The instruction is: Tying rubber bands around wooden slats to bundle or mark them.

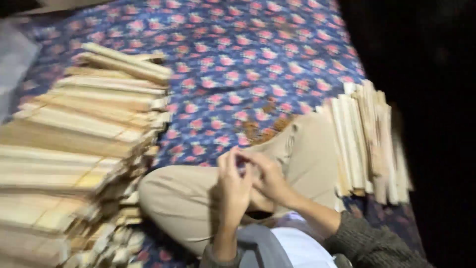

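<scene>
A blue cloth [258,59] printed with pink flowers covered the floor. On it, to the left, lay a long, slanting heap of pale wooden strips [74,149], stacked in overlapping layers. To the right, a smaller bundle of similar strips [369,139] rested beside a bent knee in beige trousers [188,193]. Beyond the bundle the scene was dark.
</scene>
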